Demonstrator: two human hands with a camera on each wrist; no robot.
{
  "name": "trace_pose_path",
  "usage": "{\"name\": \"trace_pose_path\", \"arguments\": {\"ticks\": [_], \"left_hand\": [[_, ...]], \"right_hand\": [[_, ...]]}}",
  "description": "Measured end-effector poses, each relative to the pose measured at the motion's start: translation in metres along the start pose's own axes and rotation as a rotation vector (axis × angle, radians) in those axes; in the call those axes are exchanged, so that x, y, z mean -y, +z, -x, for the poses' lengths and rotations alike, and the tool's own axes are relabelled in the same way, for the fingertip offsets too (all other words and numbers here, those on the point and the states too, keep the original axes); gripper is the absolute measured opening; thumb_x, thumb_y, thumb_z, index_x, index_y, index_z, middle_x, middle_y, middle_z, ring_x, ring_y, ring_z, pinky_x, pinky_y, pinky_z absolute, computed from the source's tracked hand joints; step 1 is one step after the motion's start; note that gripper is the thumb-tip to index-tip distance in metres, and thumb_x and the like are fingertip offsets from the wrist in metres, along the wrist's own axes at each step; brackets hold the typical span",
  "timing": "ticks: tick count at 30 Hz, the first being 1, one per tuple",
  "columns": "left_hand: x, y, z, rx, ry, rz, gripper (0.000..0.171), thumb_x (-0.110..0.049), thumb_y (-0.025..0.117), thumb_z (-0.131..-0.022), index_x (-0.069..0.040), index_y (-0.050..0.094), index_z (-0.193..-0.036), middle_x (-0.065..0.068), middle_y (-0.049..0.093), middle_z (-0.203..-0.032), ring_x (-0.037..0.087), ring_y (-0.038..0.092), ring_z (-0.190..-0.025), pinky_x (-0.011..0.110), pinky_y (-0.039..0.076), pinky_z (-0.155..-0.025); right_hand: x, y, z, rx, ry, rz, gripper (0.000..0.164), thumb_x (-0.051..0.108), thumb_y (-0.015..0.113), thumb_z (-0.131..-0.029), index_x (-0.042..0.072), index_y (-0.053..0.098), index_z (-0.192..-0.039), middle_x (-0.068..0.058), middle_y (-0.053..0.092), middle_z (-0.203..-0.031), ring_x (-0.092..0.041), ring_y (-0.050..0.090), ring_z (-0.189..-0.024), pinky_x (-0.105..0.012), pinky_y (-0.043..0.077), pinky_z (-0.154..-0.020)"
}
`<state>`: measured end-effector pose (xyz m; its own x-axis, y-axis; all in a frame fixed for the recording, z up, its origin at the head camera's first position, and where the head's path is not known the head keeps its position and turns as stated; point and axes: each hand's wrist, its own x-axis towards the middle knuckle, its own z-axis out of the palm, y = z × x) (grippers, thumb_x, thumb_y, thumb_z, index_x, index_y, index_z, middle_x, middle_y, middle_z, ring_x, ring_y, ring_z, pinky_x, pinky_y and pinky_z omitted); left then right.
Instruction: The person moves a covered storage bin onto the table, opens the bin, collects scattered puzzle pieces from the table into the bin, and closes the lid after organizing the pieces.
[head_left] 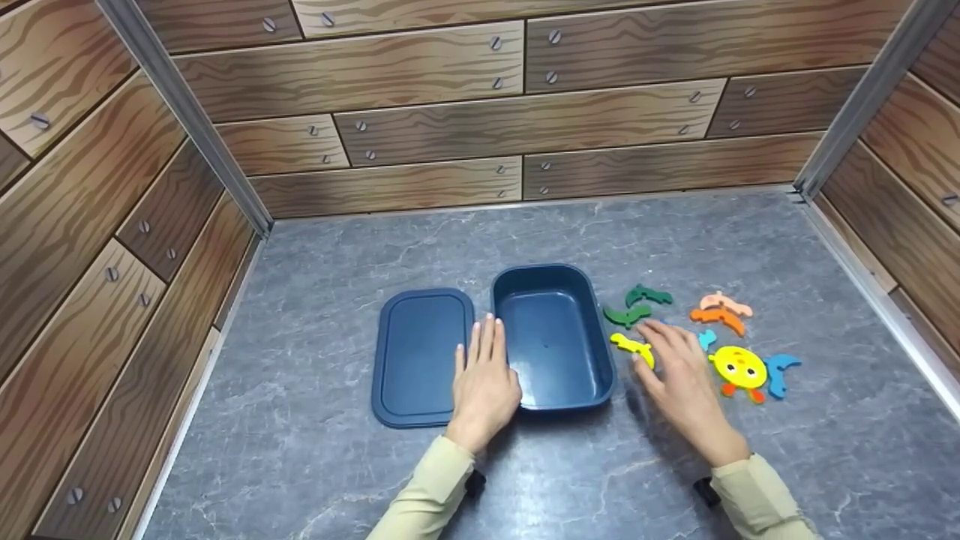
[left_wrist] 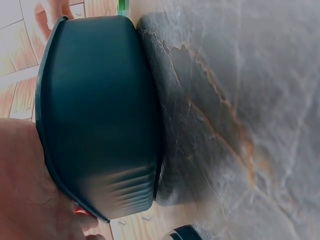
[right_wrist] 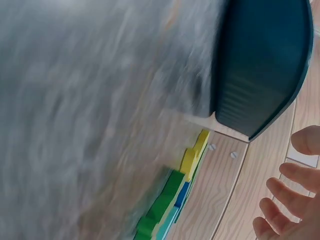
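Observation:
A dark blue plastic box (head_left: 551, 337) stands uncovered, with nothing inside it. My left hand (head_left: 486, 386) rests along its left rim, fingers straight; the left wrist view shows that hand against the edge of the box wall (left_wrist: 100, 100). To the right of the box, my right hand (head_left: 679, 382) hovers over small coloured pieces, its fingers relaxed and holding nothing. Closest to its fingertips lies a curved yellow piece (head_left: 628, 344). Two green pieces (head_left: 628, 316) sit just beyond, and a light blue piece (head_left: 706, 340) is partly hidden behind the hand.
The matching blue lid (head_left: 420, 360) lies flat left of the box. Farther right are a peach piece (head_left: 726, 304), an orange piece (head_left: 718, 320), a round yellow face with orange feet (head_left: 739, 366) and a blue piece (head_left: 780, 375). Wood-patterned walls (head_left: 435, 135) enclose the grey marbled surface.

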<state>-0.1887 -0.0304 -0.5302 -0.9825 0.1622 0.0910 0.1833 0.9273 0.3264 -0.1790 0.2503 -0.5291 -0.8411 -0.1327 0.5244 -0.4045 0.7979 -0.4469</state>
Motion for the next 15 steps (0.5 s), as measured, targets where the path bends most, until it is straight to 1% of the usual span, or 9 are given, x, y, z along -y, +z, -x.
{"name": "trace_pose_path", "arguments": {"ticks": [5,9,15], "left_hand": [[-0.001,0.000,0.000,0.005,-0.002,0.003,0.065,-0.021,0.042,-0.100,-0.009,0.016,-0.158,0.005,0.008,-0.164,0.026,0.008,-0.150,0.051,0.010,-0.118],[-0.001,0.000,0.000,0.007,-0.004,0.010,0.066,-0.021,0.044,-0.100,-0.009,0.016,-0.158,0.005,0.007,-0.164,0.026,0.007,-0.150,0.052,0.010,-0.118],[-0.001,0.000,0.001,0.000,-0.003,0.008,0.066,-0.021,0.045,-0.100,-0.009,0.016,-0.158,0.006,0.009,-0.164,0.026,0.007,-0.150,0.053,0.011,-0.117]], "right_hand": [[-0.010,0.000,-0.001,0.028,-0.008,0.061,0.046,0.011,0.075,-0.086,-0.002,0.062,-0.128,-0.019,0.057,-0.131,-0.039,0.047,-0.116,-0.055,0.041,-0.091],[-0.018,0.001,-0.003,0.048,-0.030,0.089,0.045,0.010,0.078,-0.083,-0.001,0.065,-0.125,-0.018,0.059,-0.128,-0.038,0.048,-0.113,-0.054,0.040,-0.089],[-0.025,0.003,-0.007,0.117,-0.031,0.125,0.040,0.010,0.079,-0.082,0.000,0.069,-0.119,-0.019,0.061,-0.126,-0.038,0.049,-0.112,-0.055,0.039,-0.090]]}}
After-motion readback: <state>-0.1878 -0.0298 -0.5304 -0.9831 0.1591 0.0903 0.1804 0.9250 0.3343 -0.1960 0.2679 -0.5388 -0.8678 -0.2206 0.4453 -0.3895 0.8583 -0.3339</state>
